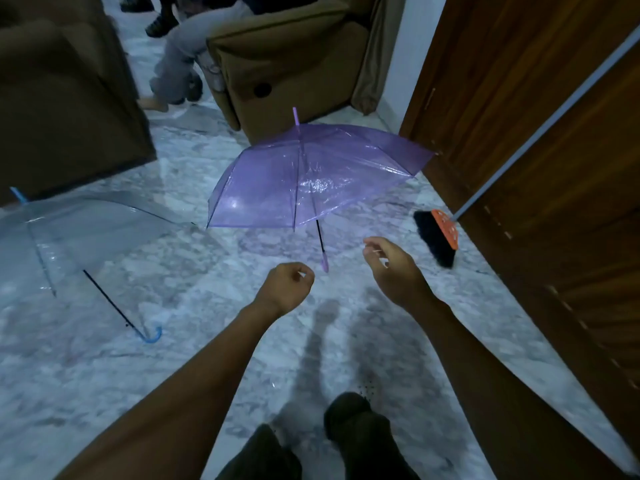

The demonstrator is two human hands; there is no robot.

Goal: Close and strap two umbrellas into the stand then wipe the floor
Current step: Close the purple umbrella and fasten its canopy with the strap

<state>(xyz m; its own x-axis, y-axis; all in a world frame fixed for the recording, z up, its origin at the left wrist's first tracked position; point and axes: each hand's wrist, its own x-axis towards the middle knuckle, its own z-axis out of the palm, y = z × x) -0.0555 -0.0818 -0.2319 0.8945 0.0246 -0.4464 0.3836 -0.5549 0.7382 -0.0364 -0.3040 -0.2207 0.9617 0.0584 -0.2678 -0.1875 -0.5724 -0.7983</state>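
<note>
Just beyond both hands, the purple umbrella [311, 174] lies open on the floor [207, 306], its handle between them. The left hand [285, 287] is an empty fist; the right hand [391, 268] hangs loosely curled, empty. The clear umbrella [86, 237] lies open well left of them.

Clear umbrella [79, 237] canopy cut by left edge.

Grey-white veined marble floor [173, 393], glossy under dim light. Two brown upholstered armchairs stand at the far side, a left armchair [62, 98] and a centre armchair [294, 64]. A beige curtain [374, 57] hangs beside a white wall [403, 64]. Dark wooden door panels [536, 116] fill the right, with a broom [436, 237] leaning against them.
</note>
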